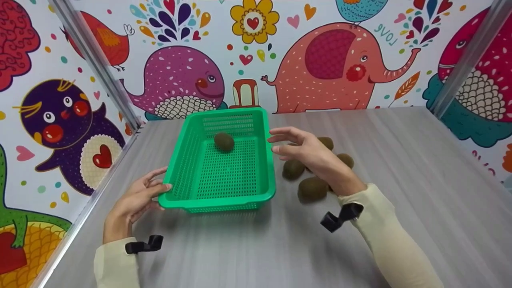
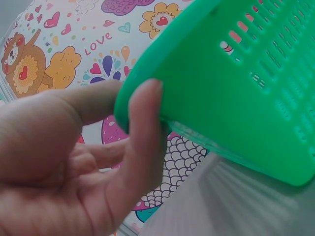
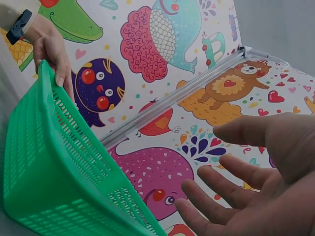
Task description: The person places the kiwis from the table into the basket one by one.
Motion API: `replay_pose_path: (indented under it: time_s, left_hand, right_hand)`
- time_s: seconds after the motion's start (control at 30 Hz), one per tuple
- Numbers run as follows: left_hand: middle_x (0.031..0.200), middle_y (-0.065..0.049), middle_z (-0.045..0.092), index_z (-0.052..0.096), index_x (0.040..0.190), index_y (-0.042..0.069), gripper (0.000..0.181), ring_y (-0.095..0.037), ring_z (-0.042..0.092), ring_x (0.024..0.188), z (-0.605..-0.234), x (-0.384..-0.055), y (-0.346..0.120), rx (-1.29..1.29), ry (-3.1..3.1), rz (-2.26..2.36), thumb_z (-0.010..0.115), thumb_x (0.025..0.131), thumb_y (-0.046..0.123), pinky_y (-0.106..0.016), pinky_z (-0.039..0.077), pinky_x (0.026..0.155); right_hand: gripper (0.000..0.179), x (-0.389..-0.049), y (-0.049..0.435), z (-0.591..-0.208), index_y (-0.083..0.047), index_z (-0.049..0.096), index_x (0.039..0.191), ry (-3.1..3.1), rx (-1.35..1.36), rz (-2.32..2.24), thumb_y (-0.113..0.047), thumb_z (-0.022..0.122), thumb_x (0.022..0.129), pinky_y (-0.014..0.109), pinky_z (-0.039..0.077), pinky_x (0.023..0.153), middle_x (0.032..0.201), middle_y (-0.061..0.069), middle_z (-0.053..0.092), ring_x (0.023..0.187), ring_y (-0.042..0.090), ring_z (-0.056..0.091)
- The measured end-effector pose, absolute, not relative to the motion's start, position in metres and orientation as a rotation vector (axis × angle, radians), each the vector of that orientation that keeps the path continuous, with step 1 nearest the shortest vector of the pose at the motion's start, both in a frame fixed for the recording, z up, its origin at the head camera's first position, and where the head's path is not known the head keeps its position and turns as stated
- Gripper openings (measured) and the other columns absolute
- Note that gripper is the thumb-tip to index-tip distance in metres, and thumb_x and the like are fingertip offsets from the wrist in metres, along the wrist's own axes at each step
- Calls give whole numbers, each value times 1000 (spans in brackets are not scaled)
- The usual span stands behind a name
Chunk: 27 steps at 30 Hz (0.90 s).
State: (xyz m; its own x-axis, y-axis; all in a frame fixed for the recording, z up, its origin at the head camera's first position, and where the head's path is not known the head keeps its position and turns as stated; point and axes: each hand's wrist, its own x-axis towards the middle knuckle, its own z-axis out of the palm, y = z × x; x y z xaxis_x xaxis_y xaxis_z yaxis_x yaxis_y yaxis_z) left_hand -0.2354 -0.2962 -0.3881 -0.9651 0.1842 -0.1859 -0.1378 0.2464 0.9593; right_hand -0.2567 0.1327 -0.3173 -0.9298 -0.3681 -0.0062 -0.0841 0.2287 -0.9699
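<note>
A left hand (image 2: 69,182) enters from the left and grips the rim of a green plastic basket (image 2: 211,103), one digit in front of the edge and another passing behind it. The basket slants across the upper right, its side pierced by rows of slots. Behind is a cartoon wall (image 2: 83,64) with a brown bear (image 2: 22,71); a grey tabletop (image 2: 197,211) lies below.

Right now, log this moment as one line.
Left hand: gripping green plastic basket | right hand: empty, beside basket | in basket: one kiwi | on table: more kiwis

"LOVE" lettering (image 2: 98,44) on cartoon-printed wall (image 2: 81,30).
</note>
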Motion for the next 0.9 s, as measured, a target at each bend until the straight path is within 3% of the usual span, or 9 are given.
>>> replay_pose_path:
  time_s: [0.3,0.9]
  left_hand:
    - [127,-7,62,21,159,8,74,-14,72,84,-389,-235,-297,48,2242,1791,63,99,17,-29,61,61]
    - [123,-1,64,18,159,7,74,-15,73,88,-389,-235,-299,85,2212,1795,61,100,18,-35,63,69]
  right_hand:
    - [49,-244,159,-326,-24,57,139,2375,-440,-1673,-36,70,93,50,49,108,139,3,61,126,25,61]
    - [48,-229,215,-349,-11,58,137,2434,-413,-1627,-30,70,95,22,53,98,137,11,61,121,23,62]
